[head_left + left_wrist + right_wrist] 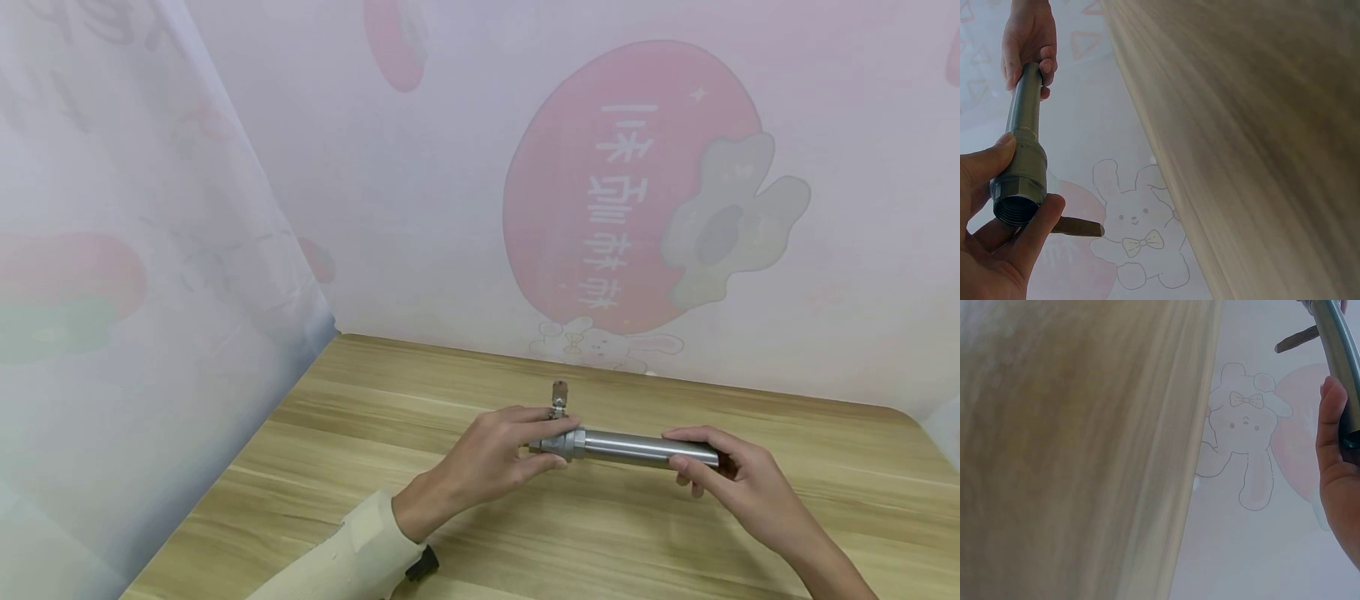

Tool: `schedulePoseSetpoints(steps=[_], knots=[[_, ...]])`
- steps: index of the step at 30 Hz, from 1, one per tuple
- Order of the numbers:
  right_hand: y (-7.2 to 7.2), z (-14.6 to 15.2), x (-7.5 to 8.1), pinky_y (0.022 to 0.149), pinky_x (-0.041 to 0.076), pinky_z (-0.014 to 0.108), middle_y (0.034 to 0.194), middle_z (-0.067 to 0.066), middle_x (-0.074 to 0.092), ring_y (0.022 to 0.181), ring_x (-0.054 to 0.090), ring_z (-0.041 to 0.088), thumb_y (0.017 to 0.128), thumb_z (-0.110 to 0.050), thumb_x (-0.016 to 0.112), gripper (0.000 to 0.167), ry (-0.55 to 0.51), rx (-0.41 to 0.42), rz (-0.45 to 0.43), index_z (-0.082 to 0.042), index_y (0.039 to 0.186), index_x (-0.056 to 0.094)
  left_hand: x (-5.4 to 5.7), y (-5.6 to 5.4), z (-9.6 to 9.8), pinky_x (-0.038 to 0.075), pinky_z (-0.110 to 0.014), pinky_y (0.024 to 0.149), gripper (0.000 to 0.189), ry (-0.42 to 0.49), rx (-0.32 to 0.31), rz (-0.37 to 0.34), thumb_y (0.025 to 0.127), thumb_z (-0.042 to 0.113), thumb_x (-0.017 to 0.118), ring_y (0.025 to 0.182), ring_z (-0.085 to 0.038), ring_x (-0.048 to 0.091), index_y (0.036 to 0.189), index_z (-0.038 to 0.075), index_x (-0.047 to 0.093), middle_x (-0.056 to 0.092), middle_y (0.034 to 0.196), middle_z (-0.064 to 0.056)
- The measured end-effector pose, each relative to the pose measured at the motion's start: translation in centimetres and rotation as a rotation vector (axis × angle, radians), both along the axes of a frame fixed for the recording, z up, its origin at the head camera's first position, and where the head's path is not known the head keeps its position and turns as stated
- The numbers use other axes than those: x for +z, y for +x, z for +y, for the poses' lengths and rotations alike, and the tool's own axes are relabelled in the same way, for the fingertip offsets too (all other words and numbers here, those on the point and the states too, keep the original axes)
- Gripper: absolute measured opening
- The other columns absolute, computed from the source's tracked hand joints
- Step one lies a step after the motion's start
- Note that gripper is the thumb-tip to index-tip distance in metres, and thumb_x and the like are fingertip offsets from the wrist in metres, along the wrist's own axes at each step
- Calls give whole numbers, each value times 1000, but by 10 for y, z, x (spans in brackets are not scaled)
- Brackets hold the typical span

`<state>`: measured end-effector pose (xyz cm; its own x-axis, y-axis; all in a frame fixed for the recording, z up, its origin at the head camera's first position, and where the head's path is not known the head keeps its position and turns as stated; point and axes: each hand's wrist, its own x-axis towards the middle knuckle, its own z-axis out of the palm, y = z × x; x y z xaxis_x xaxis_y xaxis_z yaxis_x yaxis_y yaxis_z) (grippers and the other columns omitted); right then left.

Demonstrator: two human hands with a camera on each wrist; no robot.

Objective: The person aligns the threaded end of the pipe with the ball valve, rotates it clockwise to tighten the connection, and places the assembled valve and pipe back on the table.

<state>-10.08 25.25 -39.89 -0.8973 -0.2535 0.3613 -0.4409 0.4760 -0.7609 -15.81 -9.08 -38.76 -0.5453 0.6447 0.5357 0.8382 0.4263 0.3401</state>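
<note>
A ball valve (572,444) with a hex end is joined to a shiny metal pipe (626,447). My left hand (498,450) grips the valve body, thumb on one side and fingers on the other. The valve's lever handle (559,393) points away toward the back of the table; in the left wrist view the handle (1079,226) sticks out past the fingers. Facing that camera is the valve's open threaded mouth (1016,209). My right hand (738,479) holds the pipe's far end between thumb and fingers. Both hands keep the joined piece level above the table.
Beneath the hands lies a wood-grain table (420,400). A pale printed curtain (420,233) with rabbit drawings hangs behind its back edge, and another curtain side (150,250) stands at the left. A small black object (423,565) shows beside the left sleeve.
</note>
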Motion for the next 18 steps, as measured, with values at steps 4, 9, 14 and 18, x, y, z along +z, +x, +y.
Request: schedulePoseSetpoints(steps=[4, 9, 14, 18], knots=[[0, 0, 0, 62, 58, 29, 89, 5, 75, 70, 67, 14, 105, -2, 70, 27, 0, -1, -4, -12, 130, 74, 0, 0, 0, 64, -19, 87, 51, 1, -1, -8, 94, 25, 88, 117, -22, 79, 142, 20, 74, 78, 134, -11], [0, 0, 1, 63, 58, 29, 89, 3, 74, 70, 67, 15, 106, -4, 69, 26, 6, -8, -14, -13, 130, 74, -1, 0, 0, 64, -19, 86, 51, 0, 0, -9, 94, 24, 88, 117, -22, 79, 142, 20, 74, 78, 134, -11], [1, 0, 2, 63, 58, 30, 88, -2, 73, 70, 67, 15, 106, -3, 69, 26, 6, -6, -18, -12, 130, 74, -1, 0, 0, 65, -24, 91, 50, -6, 2, -2, 93, 24, 89, 118, -22, 78, 141, 20, 75, 78, 134, -10], [0, 0, 1, 62, 58, 30, 88, -2, 73, 70, 67, 15, 107, -3, 68, 25, 4, -4, -18, -11, 130, 74, -1, 0, 0, 65, -27, 94, 50, -10, 5, -3, 93, 24, 89, 119, -23, 78, 141, 20, 75, 78, 135, -10]])
